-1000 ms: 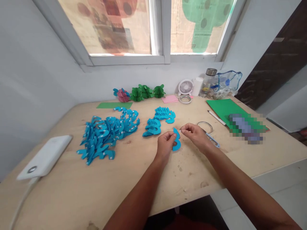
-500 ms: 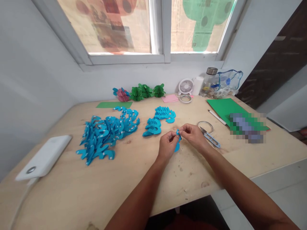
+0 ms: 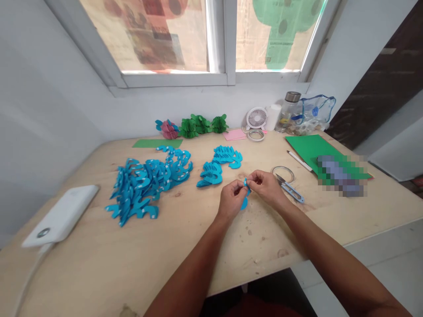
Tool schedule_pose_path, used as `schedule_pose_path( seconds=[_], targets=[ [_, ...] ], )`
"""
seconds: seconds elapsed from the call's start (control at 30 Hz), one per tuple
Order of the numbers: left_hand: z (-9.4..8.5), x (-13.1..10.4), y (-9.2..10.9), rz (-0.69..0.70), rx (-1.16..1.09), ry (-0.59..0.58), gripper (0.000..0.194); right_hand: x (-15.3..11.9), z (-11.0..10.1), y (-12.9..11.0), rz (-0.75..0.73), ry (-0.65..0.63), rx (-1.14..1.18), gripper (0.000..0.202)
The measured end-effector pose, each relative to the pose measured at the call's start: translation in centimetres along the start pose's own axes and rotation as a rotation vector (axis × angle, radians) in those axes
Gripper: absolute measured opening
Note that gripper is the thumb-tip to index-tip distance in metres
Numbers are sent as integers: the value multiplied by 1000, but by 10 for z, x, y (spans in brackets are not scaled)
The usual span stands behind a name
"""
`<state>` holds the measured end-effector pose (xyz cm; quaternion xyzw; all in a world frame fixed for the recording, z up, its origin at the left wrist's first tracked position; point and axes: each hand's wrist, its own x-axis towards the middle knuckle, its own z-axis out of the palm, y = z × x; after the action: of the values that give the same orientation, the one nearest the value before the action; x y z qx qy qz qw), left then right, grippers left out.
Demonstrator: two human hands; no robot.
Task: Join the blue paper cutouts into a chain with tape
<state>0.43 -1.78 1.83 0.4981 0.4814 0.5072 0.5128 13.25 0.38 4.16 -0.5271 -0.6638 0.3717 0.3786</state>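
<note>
Between my two hands is a small blue paper piece, its lower part hanging under the fingers. My left hand pinches it from the left. My right hand has its fingertips closed at the piece's top edge, touching it from the right. Just beyond my hands lie two folded blue paper clusters, a nearer one and a farther one. A large heap of blue paper pieces with small white squares on them spreads to the left.
Snips and a metal ring lie right of my right hand. Green sheets and a pen are farther right. A white power bank is at left. Green paper shapes, a fan and a bottle line the wall.
</note>
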Motion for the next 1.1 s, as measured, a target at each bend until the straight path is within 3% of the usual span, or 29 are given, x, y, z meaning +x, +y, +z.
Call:
schedule_pose_path(
  seconds=[0.33, 0.5, 0.63, 0.87, 1.1],
  targets=[
    [1, -3, 4, -56, -72, 50, 15, -6, 2, -5, -44, 53, -115, 6],
    [0, -2, 5, 6, -50, 68, 15, -6, 3, -4, -68, 52, -118, 6],
    [-1, -3, 6, 2, -58, 89, 15, -7, 5, -2, -77, 61, -43, 8],
    [-1, -4, 8, -16, -62, 73, 15, -7, 6, 0, 15, 76, 300, 18],
    [0, -3, 6, -79, -76, 55, 18, -5, 6, 7, 33, -17, 256, 17]
  ],
)
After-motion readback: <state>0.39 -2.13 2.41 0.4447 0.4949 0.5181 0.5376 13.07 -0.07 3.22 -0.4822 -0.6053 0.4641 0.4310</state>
